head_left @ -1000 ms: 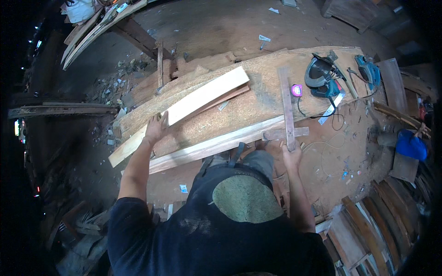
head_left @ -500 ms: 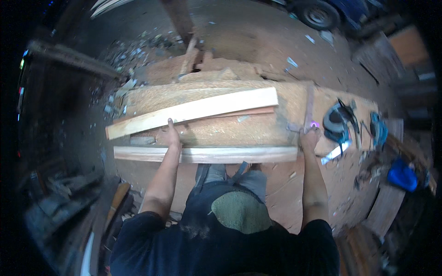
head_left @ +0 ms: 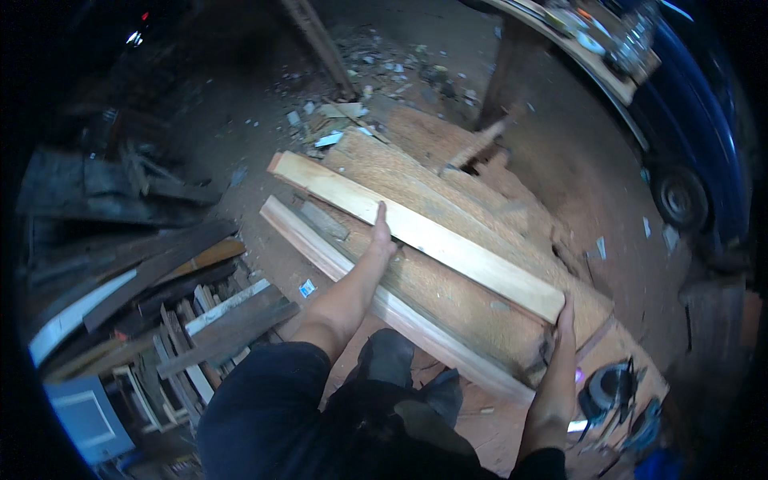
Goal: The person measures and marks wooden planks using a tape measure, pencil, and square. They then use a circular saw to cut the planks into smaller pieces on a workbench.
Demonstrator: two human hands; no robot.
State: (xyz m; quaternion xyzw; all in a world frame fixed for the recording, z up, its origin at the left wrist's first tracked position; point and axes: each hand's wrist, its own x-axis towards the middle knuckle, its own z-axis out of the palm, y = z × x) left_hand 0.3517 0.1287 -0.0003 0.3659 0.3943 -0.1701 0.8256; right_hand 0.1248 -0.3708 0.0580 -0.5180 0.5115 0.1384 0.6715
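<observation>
Head view, long pale smooth plank, rough tan board beneath, left hand gripping near edge, right hand at right end, closure unclear

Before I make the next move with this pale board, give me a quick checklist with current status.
1. Left hand on the pale board: ok, the thumb lies on it partway along.
2. Right hand at the board's right end: ok, the thumb is at the end corner.
3. Firm grip underneath: cannot tell, the fingers are mostly hidden.
4. Gap between the two boards free of loose pieces: not ok, a short wood block lies there, beside the nearer board.
5. Blue-and-black power tool apart from the pale board: ok, it sits off to the right.
6. Tool unplugged: cannot tell.
</observation>
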